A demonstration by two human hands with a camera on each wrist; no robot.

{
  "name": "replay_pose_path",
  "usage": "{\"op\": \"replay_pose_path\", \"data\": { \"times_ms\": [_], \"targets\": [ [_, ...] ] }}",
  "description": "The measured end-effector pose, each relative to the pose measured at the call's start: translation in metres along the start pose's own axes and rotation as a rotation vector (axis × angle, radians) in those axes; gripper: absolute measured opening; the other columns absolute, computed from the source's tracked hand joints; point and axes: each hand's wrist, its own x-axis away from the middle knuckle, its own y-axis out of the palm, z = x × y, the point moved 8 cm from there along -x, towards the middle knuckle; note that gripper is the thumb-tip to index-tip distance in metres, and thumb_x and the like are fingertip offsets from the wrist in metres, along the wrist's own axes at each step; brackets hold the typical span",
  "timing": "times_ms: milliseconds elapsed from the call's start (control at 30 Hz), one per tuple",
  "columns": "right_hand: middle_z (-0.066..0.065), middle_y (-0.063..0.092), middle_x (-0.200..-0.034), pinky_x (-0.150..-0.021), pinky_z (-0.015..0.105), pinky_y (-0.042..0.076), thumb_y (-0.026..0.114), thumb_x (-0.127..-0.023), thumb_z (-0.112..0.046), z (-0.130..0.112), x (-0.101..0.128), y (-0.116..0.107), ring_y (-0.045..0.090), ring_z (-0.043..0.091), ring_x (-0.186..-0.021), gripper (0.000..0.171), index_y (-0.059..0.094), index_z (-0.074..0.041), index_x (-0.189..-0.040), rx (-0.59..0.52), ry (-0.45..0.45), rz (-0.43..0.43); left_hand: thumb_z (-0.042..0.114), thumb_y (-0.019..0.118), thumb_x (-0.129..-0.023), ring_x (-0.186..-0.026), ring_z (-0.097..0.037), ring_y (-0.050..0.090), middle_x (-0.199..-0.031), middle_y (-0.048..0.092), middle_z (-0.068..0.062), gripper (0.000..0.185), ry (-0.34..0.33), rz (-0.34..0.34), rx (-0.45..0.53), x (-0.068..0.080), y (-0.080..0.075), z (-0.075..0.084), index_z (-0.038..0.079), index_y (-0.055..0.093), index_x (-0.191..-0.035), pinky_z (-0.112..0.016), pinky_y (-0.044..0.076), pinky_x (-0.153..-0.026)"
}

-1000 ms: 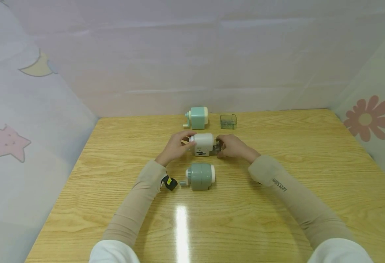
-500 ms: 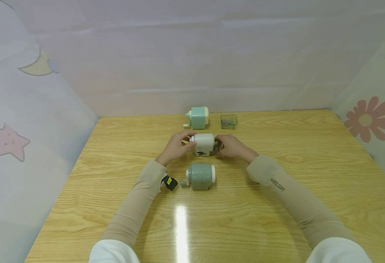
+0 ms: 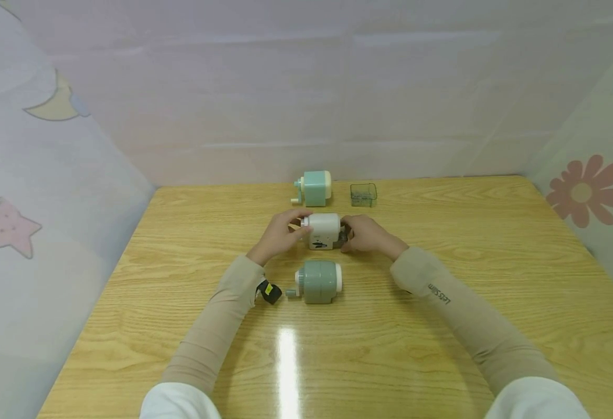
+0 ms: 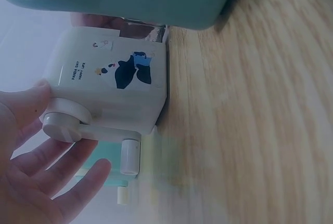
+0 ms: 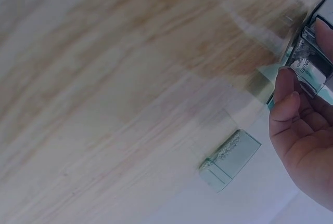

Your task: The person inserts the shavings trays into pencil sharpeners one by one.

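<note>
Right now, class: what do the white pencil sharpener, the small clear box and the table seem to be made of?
White pencil sharpener: seemingly matte moulded plastic, with a printed panda picture; its clamp end looks metallic.
Small clear box: apparently transparent plastic; you see through its walls.
Table: wood or wood-look laminate, glossy; grain lines and a bright glare streak show.

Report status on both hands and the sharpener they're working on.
Left hand steadies crank end of white panda-print sharpener. Right hand pinches its metal clamp end. Grey-green round sharpener stands nearer, apart.
</note>
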Motion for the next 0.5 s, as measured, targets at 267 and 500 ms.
{"op": "replay_pose_path", "data": {
  "times_ms": [267,500],
  "targets": [
    [0.013,0.061,-0.094,-0.071,0.037,0.048,0.077,-0.072,-0.015,-0.005,0.001,-0.001,0.056,0.024,-0.081,0.054,0.053,0.006,-0.116,0.031,0.045,-0.015,0.011,0.061,-0.087,-0.096,-0.021,0.056,-0.116,0.058,-0.011,0.035,-0.021,0.006,0.007,0.000,0.000,0.000,0.003,0.055,-0.121,-0.026,0.051,-0.078],
    [0.012,0.061,-0.092,-0.069,0.036,0.048,0.078,-0.071,-0.015,-0.011,0.002,-0.002,0.055,0.023,-0.078,0.053,0.054,0.006,-0.114,0.066,0.050,-0.010,0.011,0.062,-0.087,-0.096,-0.021,0.056,-0.116,0.058,-0.011,0.035,-0.024,0.009,0.019,0.000,0.000,-0.001,0.002,0.055,-0.120,-0.026,0.051,-0.077]
  ]
}}
